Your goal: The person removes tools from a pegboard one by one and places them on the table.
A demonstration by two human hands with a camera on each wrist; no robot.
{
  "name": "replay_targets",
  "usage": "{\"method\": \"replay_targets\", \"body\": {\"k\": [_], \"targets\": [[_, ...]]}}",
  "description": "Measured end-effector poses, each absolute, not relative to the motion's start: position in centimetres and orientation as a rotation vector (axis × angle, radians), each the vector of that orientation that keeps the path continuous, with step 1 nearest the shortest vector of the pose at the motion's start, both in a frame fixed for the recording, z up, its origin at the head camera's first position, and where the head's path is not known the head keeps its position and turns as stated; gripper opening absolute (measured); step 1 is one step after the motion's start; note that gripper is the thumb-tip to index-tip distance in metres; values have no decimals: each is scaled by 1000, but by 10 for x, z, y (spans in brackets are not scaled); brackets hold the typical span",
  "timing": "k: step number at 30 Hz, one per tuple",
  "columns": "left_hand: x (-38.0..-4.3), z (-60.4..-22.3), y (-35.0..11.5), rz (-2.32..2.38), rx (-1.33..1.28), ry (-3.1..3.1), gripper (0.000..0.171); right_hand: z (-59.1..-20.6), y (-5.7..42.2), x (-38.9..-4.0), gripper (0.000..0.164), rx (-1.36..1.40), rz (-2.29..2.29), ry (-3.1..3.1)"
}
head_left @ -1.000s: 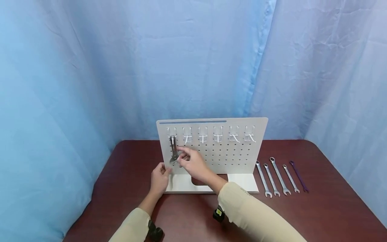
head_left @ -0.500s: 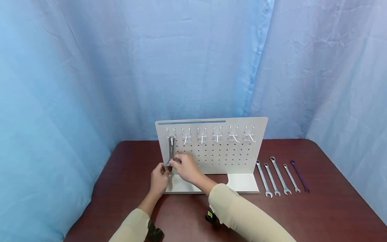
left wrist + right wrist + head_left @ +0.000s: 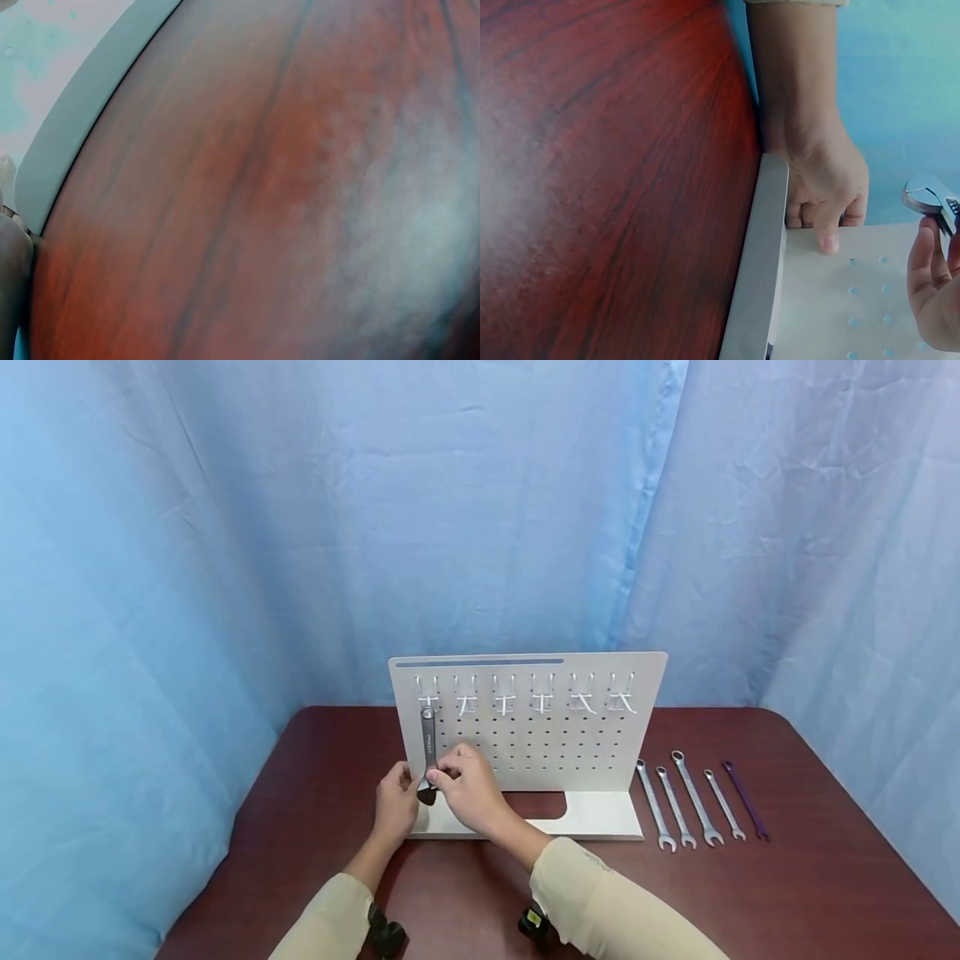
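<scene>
My right hand [image 3: 472,789] pinches the lower, jaw end of an adjustable wrench [image 3: 429,739] in front of the white pegboard [image 3: 562,777]. The wrench stands upright, jaw end down. Its holed handle end sits just below the leftmost white hook [image 3: 427,697]; whether it touches the hook I cannot tell. My left hand [image 3: 395,806] grips the pegboard's lower left edge, thumb on the front and fingers behind. In the right wrist view that left hand [image 3: 825,172] shows at the edge, and the right hand [image 3: 939,300] holds the wrench's head [image 3: 924,196].
Several combination wrenches [image 3: 696,797] lie in a row right of the pegboard, the outermost a purple wrench [image 3: 746,800]. More white hooks [image 3: 542,700] line the board's top. Blue curtains [image 3: 480,527] surround the dark red table [image 3: 315,827].
The wrench hung tilted on the leftmost hook; my right hand took hold of its lower end, straightened it, and has brought it down below the hook. The left hand stays put.
</scene>
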State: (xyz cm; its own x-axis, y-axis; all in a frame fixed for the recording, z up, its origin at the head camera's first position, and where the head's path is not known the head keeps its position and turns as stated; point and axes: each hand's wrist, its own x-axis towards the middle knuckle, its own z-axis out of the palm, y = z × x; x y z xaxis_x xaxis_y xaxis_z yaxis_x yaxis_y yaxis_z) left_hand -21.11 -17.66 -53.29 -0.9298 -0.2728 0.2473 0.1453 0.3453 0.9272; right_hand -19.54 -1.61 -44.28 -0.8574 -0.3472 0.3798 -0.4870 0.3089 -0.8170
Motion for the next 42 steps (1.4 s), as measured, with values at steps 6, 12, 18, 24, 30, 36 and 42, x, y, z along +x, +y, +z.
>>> {"method": "replay_targets", "body": {"k": [6, 12, 18, 24, 30, 36, 42], "targets": [[-213, -531, -175, -1595, 137, -2261, 6, -438, -11, -190, 8, 788, 1594, -2403], [-214, -534, -170, -1647, 140, -2237, 10, -431, 3, -178, 10, 801, 1605, -2401], [-215, -534, -168, -1648, 121, -2263, 10, -423, 42, -164, 11, 777, 1677, -2460], [-214, -533, -171, -1671, 135, -2277, 14, -427, 114, -155, 11, 779, 1820, -2508], [-210, -532, -178, -1642, 155, -2286, 14, -439, 201, -151, 17, 797, 1707, -2610], [-207, -528, -186, -1622, 179, -2291, 12, -456, 286, -162, 15, 539, 1534, -2815], [-204, -525, -188, -1627, 181, -2288, 12, -467, 358, -183, 25, 156, 1417, -2938]]}}
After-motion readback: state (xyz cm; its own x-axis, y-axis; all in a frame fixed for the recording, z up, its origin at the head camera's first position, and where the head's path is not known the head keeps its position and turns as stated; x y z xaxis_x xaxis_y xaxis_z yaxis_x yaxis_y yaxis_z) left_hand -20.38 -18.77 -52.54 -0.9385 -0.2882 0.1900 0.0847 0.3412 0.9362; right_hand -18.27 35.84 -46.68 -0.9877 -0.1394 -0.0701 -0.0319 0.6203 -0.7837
